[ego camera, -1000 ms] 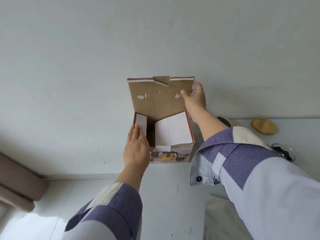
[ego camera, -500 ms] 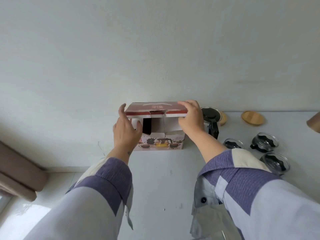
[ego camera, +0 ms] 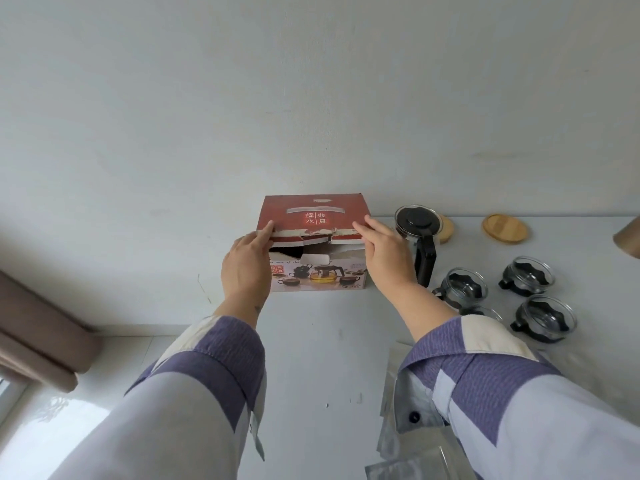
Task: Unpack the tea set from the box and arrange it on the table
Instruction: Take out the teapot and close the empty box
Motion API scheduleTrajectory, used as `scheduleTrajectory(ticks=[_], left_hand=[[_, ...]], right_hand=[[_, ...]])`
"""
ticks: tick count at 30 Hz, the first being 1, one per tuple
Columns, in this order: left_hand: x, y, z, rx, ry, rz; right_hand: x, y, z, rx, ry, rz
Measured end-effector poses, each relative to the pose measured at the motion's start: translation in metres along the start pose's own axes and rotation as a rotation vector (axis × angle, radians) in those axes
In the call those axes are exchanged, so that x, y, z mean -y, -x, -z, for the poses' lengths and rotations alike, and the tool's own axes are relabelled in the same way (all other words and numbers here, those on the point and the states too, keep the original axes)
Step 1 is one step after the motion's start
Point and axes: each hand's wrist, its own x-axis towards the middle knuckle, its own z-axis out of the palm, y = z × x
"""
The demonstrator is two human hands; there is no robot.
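Observation:
The red tea set box [ego camera: 313, 216] stands against the wall at the back of the white table [ego camera: 322, 341], its lid folded down. My left hand [ego camera: 247, 265] presses the lid's front left edge with straight fingers. My right hand [ego camera: 384, 258] presses the front right edge the same way. To the right of the box stands a glass teapot [ego camera: 419, 226] with a black lid and handle. Further right sit several glass cups with black holders [ego camera: 528, 275], [ego camera: 545, 318], [ego camera: 465, 289]. Two round wooden coasters [ego camera: 505, 228] lie near the wall.
Clear plastic wrapping [ego camera: 412, 459] lies at the table's front right under my right sleeve. A brown object [ego camera: 628, 237] pokes in at the right edge. A brown curtain [ego camera: 38, 327] hangs at the left beside the floor.
The box lid has come down from upright to flat on the box. Both my hands moved onto its front edge, and the view shifted to show the cups.

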Motion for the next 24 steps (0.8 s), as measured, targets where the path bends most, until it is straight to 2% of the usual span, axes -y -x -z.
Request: scheduleTrajectory(ticks=[6, 13, 24], left_hand=[[0.005, 0.008, -0.008, 0.029, -0.030, 0.047], [0.007, 0.002, -0.008, -0.015, -0.009, 0.039], [0.007, 0.008, -0.016, 0.053, -0.021, 0.073]], right_hand=[[-0.006, 0.007, -0.009, -0.004, -0.012, -0.018], [-0.006, 0.006, -0.009, -0.020, 0.002, -0.016], [-0.007, 0.006, -0.009, -0.002, 0.068, -0.003]])
